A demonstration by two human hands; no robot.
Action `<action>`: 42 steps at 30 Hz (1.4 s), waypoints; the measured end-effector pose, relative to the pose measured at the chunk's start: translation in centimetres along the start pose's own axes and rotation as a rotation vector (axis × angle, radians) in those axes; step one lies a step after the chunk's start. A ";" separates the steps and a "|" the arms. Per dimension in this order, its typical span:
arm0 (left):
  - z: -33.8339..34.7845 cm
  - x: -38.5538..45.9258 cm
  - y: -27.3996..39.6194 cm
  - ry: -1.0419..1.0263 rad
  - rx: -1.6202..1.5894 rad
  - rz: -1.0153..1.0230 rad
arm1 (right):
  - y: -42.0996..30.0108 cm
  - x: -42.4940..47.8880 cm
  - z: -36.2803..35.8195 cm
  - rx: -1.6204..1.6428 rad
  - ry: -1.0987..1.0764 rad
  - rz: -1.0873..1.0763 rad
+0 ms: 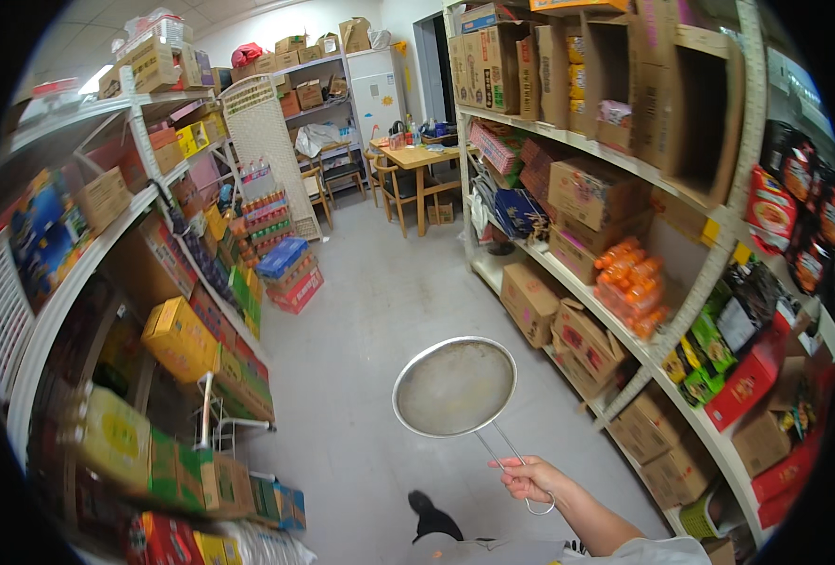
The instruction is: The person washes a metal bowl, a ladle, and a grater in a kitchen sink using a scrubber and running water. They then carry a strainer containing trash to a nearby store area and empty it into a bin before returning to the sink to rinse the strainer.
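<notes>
A round fine-mesh metal strainer (455,387) is held out over the grey floor, its wire handle ending in a loop. Around that handle my right hand (524,479) is closed, with the mesh bowl beyond the fingers, up and to the left. My left hand is out of view. Below the strainer, a dark shoe (428,512) and the front of light clothing show at the bottom edge.
A floor aisle (361,311) runs between shelves of cartons, left and right (573,265). Stacked drink packs (290,268) stand on the floor at the left, near a white wire rack (226,424). Farther back are a wooden table (421,157), chairs and a woven screen (265,141).
</notes>
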State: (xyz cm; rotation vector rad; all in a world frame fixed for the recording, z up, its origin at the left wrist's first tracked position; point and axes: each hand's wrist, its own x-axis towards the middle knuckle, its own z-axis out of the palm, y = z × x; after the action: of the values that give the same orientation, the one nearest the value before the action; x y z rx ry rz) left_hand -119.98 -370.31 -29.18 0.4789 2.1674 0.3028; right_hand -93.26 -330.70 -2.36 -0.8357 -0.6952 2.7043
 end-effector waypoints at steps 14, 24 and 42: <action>-37.2 51.5 43.3 0.318 0.142 0.514 | -38.5 43.6 5.7 0.017 -0.051 -0.084; -51.2 77.4 72.3 -0.072 0.046 0.422 | -68.4 74.7 2.1 0.099 -0.005 -0.199; -81.3 128.6 136.6 0.054 0.216 0.856 | -116.8 113.3 -4.2 0.457 0.366 -0.640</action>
State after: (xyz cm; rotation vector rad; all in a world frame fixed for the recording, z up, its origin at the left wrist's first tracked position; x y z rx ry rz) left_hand -224.43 -194.79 -20.81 1.5309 1.9411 0.5424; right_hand -174.24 -189.48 -0.31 -0.7839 -0.1924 1.9481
